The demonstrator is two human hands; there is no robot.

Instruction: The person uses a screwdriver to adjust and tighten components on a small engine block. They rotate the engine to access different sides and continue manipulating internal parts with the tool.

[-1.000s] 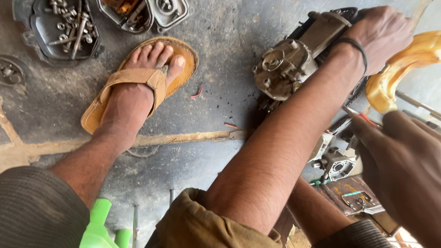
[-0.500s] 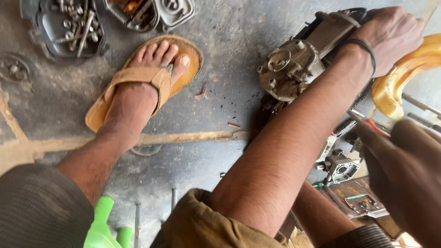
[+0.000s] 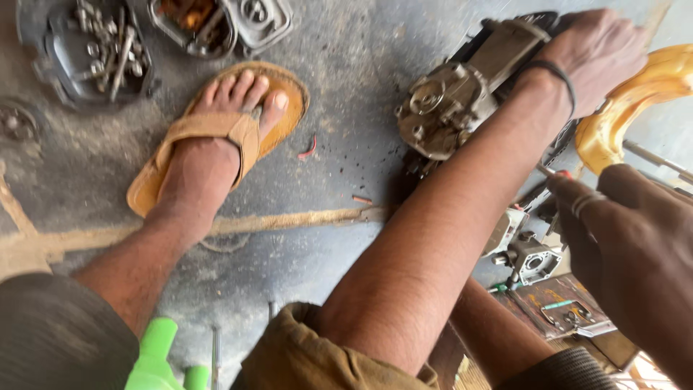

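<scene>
On the stained grey concrete floor (image 3: 346, 65), toward its far right edge, a grimy grey metal engine assembly (image 3: 451, 101) lies tilted. The left hand (image 3: 595, 54) rests on its far end, fingers curled over the casing; a dark band circles the wrist. The right hand (image 3: 635, 245), at the right edge, pinches a thin red-handled tool (image 3: 552, 172) between ringed fingers, near a curved yellow plastic handle (image 3: 628, 105). At the far left corner sits a dark tray of bolts (image 3: 90, 50). A foot in a tan leather sandal (image 3: 216, 137) stands left of the assembly.
</scene>
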